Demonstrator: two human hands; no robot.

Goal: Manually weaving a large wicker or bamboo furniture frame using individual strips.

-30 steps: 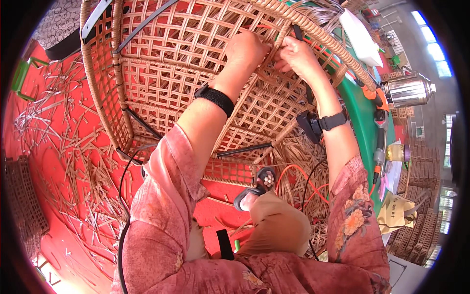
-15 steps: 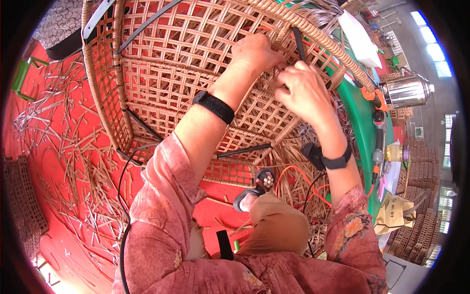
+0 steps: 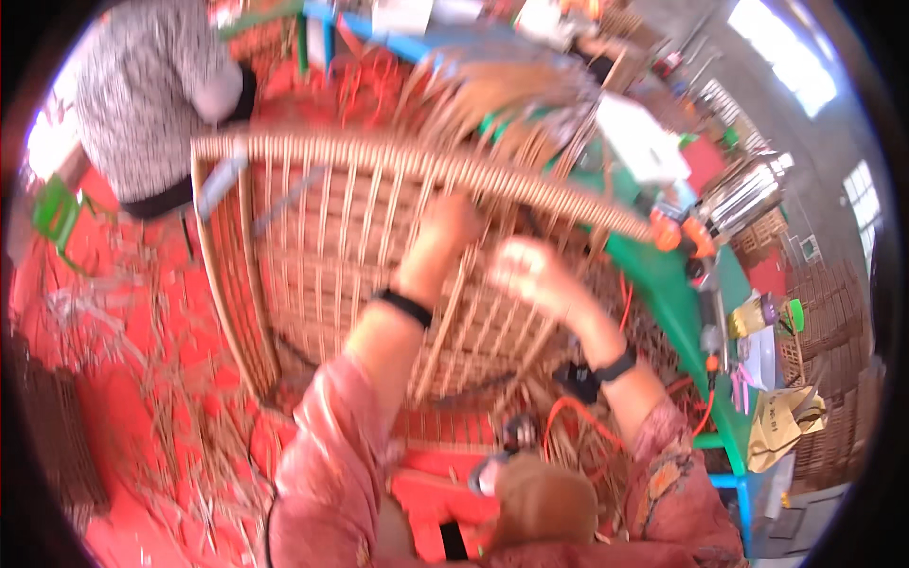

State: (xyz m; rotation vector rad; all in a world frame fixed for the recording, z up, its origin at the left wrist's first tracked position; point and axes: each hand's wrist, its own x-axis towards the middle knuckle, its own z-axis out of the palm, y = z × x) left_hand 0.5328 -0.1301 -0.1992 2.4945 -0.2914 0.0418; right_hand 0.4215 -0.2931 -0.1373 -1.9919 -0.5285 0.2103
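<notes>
A large woven wicker panel [image 3: 322, 222] with a thick wrapped rim stands tilted before me, its open lattice facing me. My left hand [image 3: 450, 220] is curled against the upper middle of the lattice; its fingertips are hidden. Just right of it, my right hand [image 3: 530, 270] is closed, with fingers bent toward the weave. Whatever lies in either hand is too blurred to make out. Both wrists wear black bands.
Cut wicker strips litter the red floor [image 3: 142, 379]. On the right runs a green table [image 3: 677, 308] with an orange-handled tool [image 3: 682, 232] and a metal canister [image 3: 748, 194]. A person in grey [image 3: 151, 104] is at upper left, near a green stool [image 3: 59, 213].
The view has shifted and blurred, so the panel's rim shows lower and more of the background appears. The hands sit lower in the picture and a little further apart, still at the weave.
</notes>
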